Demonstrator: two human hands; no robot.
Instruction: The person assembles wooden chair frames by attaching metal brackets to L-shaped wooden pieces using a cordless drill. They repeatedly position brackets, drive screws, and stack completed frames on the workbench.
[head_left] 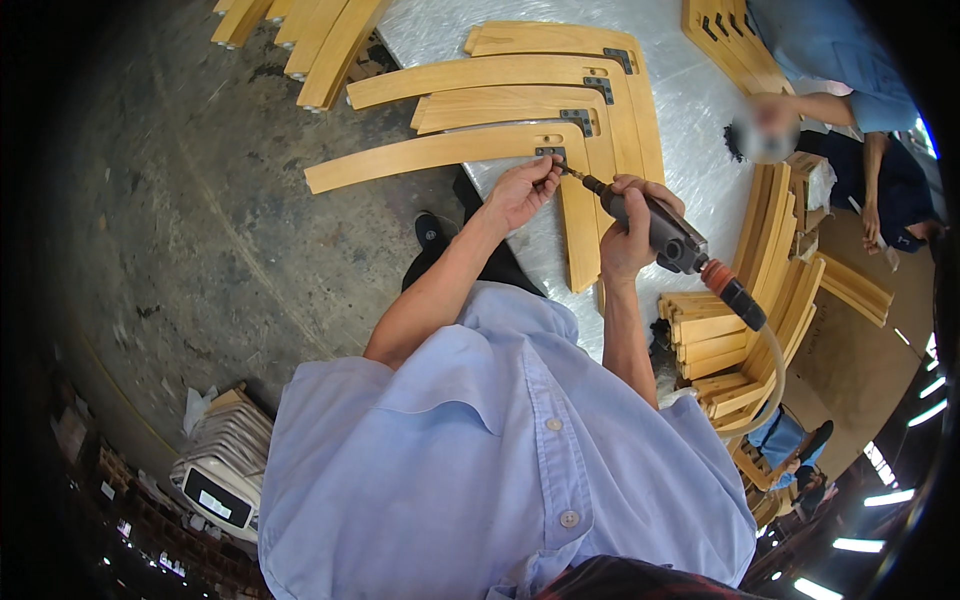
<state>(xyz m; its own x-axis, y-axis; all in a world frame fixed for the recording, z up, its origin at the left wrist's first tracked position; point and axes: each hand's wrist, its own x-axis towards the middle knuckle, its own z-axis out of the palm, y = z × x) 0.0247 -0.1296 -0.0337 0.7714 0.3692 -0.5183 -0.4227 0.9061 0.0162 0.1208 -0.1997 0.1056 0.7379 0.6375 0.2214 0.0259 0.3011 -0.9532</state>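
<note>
My right hand [636,225] is wrapped round a dark air screwdriver [678,238], whose thin bit points left at a black corner bracket [549,154]. That bracket lies at the bend of the nearest L-shaped wooden frame piece [420,158]. Beside the bracket, at the tip of the bit, the fingers of my left hand [522,194] are pinched together. Whatever is between them is too small to make out. Further off, several similar wooden pieces [480,74] lie overlapped in a row, each with a black bracket at its corner.
The pieces rest on a shiny metal table [430,30], their long ends jutting past its left edge. A pale hose [778,365] trails from the tool past stacked wooden parts [705,335] at right. Another person in blue [830,50] is across the table. White stacked items [222,470] stand lower left.
</note>
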